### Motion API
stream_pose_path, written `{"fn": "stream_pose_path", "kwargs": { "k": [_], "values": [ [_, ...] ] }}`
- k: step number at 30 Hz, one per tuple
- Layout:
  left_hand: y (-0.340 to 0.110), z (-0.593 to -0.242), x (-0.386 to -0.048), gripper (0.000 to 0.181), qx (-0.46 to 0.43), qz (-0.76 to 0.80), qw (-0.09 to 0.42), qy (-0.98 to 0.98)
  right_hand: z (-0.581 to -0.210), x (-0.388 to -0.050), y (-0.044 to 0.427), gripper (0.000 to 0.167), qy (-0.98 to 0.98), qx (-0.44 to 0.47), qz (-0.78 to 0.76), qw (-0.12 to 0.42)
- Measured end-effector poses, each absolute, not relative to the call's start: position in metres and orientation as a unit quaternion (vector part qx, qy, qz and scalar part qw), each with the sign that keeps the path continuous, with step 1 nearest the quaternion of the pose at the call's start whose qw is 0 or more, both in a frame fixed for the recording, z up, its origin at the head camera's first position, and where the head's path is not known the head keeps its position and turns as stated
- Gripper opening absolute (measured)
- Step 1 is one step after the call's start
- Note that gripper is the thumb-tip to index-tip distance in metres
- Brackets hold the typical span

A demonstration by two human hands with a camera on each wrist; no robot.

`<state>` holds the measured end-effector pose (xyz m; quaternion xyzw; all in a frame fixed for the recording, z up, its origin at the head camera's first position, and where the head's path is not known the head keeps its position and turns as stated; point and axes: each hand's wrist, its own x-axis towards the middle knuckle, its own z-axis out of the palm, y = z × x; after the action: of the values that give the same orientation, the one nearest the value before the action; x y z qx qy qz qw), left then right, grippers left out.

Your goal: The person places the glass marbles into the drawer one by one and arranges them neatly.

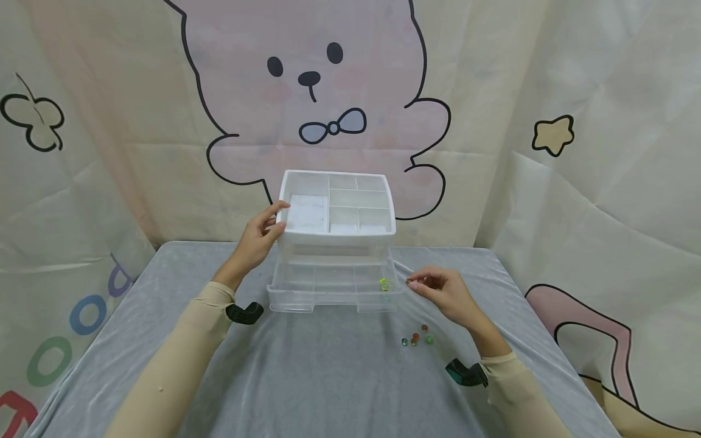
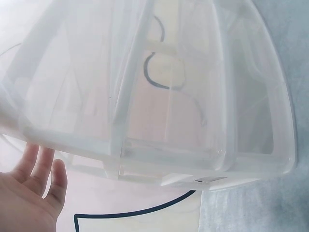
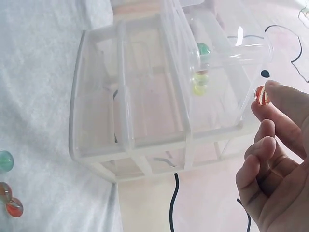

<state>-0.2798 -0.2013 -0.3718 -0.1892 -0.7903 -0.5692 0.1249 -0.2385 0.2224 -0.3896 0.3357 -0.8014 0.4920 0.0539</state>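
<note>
My left hand (image 1: 257, 240) grips the left rim of the white divided top of a clear plastic drawer box (image 1: 336, 249). In the left wrist view, the fingers of that hand (image 2: 36, 193) meet the box's translucent side (image 2: 169, 111). Between thumb and forefinger, my right hand (image 1: 446, 292) pinches a small marble, seen in the right wrist view as a clear marble (image 3: 261, 95) with orange-red and white streaks. It is held just right of the pulled-out drawer (image 1: 328, 298). Yellow-green marbles (image 1: 384, 285) and a green marble (image 3: 203, 49) lie in the drawer's right compartment.
Several loose marbles (image 1: 415, 336), red, orange and green, lie on the grey cloth-covered table (image 1: 328, 377) in front of the right hand. Behind the box hangs a backdrop (image 1: 350, 79) with a cartoon bear. Black wrist mounts (image 1: 244, 313) sit on both forearms.
</note>
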Motion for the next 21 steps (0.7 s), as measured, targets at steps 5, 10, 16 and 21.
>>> {"fn": "stream_pose_path", "kwargs": {
  "k": [5,10,16,21],
  "values": [
    [-0.202,-0.372,-0.280,0.044,-0.188,-0.568,0.124,-0.792,-0.383,-0.238,0.218,0.012,-0.803,0.333,0.491,0.054],
    [-0.202,-0.373,-0.280,0.045,-0.190,-0.570,0.124,-0.790,-0.377,-0.237,0.213,0.013,-0.805,0.331,0.489,0.055],
    [-0.202,-0.373,-0.280,0.045,-0.192,-0.575,0.121,-0.786,-0.375,-0.238,0.207,0.013,-0.796,0.347,0.491,0.068],
    [-0.202,-0.372,-0.280,0.044,-0.193,-0.577,0.122,-0.784,-0.372,-0.239,0.201,0.013,-0.795,0.348,0.493,0.064]
  ]
}}
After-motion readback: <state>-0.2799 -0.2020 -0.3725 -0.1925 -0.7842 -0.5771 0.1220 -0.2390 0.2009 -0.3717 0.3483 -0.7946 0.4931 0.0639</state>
